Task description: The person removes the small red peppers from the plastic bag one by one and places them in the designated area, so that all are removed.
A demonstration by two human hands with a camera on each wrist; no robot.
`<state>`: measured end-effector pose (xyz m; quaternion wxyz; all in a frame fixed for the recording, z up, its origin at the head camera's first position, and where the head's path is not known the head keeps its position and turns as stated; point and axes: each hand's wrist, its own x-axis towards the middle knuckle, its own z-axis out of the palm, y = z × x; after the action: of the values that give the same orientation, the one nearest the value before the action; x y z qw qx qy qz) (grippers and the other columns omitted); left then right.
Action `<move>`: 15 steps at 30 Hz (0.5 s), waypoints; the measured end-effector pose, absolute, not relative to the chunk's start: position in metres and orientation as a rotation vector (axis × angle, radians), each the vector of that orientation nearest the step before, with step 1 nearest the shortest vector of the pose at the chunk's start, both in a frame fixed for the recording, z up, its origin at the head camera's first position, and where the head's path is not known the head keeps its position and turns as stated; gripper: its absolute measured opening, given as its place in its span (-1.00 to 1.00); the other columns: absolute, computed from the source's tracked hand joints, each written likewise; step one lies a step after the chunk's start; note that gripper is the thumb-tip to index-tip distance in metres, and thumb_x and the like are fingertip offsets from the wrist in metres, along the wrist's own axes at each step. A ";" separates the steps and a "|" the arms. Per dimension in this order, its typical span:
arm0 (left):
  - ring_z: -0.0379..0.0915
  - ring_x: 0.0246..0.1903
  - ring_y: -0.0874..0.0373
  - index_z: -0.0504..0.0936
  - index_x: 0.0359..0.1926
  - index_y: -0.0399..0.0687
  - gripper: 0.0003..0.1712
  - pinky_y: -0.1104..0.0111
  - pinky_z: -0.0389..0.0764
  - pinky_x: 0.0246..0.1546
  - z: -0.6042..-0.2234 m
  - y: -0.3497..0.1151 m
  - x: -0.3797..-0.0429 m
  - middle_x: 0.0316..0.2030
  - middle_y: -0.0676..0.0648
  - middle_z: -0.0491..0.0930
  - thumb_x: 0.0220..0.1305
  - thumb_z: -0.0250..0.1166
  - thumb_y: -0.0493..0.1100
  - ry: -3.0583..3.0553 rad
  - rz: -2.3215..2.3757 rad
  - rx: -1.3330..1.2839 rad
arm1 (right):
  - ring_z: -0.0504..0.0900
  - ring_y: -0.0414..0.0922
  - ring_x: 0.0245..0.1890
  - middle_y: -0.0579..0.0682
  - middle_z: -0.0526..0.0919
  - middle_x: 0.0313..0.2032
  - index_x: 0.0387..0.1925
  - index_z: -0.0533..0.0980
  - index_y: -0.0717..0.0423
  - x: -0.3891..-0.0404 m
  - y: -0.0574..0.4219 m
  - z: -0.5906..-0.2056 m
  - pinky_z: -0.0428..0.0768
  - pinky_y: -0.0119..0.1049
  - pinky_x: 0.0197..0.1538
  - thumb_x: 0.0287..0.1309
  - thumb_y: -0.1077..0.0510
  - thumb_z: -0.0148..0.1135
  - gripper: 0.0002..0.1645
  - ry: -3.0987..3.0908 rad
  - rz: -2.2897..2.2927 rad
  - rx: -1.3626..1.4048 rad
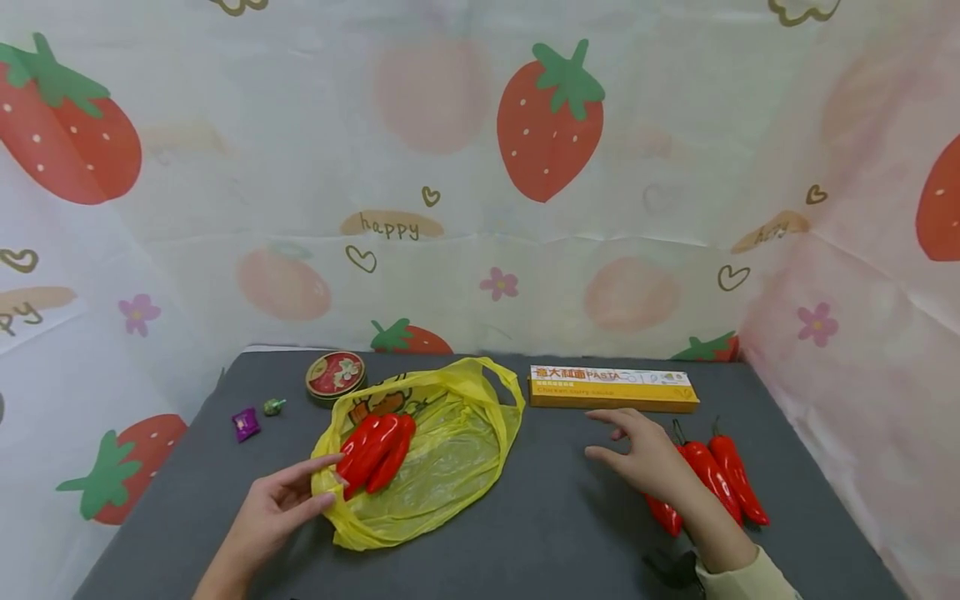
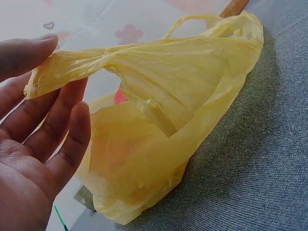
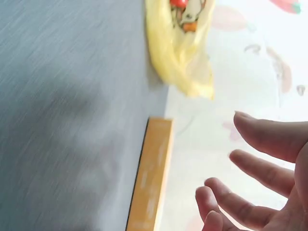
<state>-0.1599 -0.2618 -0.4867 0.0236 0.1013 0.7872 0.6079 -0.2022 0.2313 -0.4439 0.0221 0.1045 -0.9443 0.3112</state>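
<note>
My left hand (image 1: 270, 510) pinches the near left rim of a yellow plastic bag (image 1: 457, 492) between thumb and fingers. In the left wrist view the gathered edge of the bag (image 2: 163, 72) stretches away from the fingertips. Several glossy red chili peppers (image 1: 384, 446) lie inside its open mouth. Over on the right, my right hand (image 1: 648, 458) hovers with fingers apart and nothing in them. Below and beside it, more red chili peppers (image 1: 737, 475) lie on the table, partly hidden by the hand and forearm.
Behind the right hand lies a yellow and white pasta box (image 1: 611, 393). A round red tin (image 1: 335, 377) stands behind the bag. Farther left are a purple packet (image 1: 246, 424) and a small green item (image 1: 273, 407). A strawberry-print curtain (image 1: 450, 183) surrounds the grey table (image 1: 540, 542).
</note>
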 end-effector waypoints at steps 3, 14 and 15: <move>0.61 -0.23 0.18 0.50 0.31 -0.27 -0.48 0.41 0.71 -0.17 -0.487 -0.262 -0.159 0.01 -0.04 0.68 0.38 0.31 -0.26 2.430 1.880 0.300 | 0.58 -0.04 -0.11 0.08 0.62 0.08 0.21 0.58 0.01 -0.205 0.212 -0.442 0.59 -0.19 -0.16 0.13 0.02 0.49 -0.41 -2.908 0.964 0.361; 0.63 -0.13 0.25 0.54 0.31 -0.21 -0.49 0.43 0.69 -0.11 -0.488 -0.262 -0.161 0.14 0.01 0.65 0.37 0.33 -0.22 2.445 1.864 0.289 | 0.60 -0.10 -0.10 0.01 0.67 0.08 0.20 0.59 -0.02 -0.212 0.152 -0.441 0.63 -0.14 -0.09 0.11 0.03 0.51 -0.41 -2.895 1.094 0.394; 0.63 -0.16 0.24 0.54 0.31 -0.20 -0.49 0.42 0.69 -0.12 -0.489 -0.262 -0.161 0.13 -0.01 0.66 0.36 0.33 -0.22 2.449 1.863 0.285 | 0.60 -0.10 -0.11 0.01 0.67 0.08 0.21 0.58 -0.03 -0.213 0.147 -0.441 0.63 -0.15 -0.10 0.11 0.04 0.51 -0.40 -2.893 1.116 0.402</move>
<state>-0.1615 -0.2623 -0.4886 0.0256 0.0923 0.7921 0.6028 -0.2134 0.1474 -0.4405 0.0073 0.1286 -0.9253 0.3567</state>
